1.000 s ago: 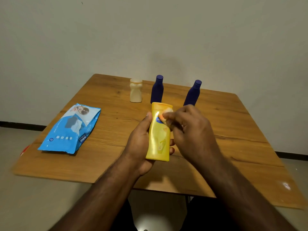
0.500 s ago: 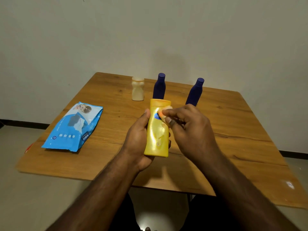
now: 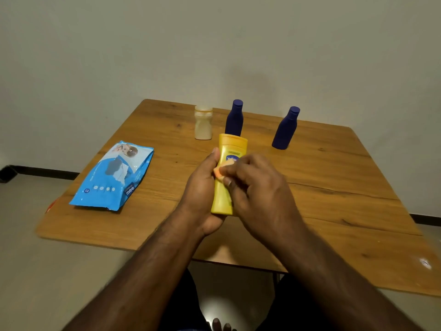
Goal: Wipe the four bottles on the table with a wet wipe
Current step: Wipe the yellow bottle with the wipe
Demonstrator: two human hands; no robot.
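Above the wooden worktop (image 3: pixel 334 177), my left hand (image 3: pixel 202 187) grips the yellow plastic lotion bottle (image 3: pixel 229 163); my right hand (image 3: pixel 257 187) pinches the small wet wipe (image 3: pixel 220 170) against it, mid-wipe. Next I'd rub lower.

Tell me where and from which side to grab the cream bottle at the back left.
Take the cream bottle round its narrower waist, just below the cap, reaching in from the front left. It stands upright, and the near blue bottle stands close on its right, so that side looks cramped.
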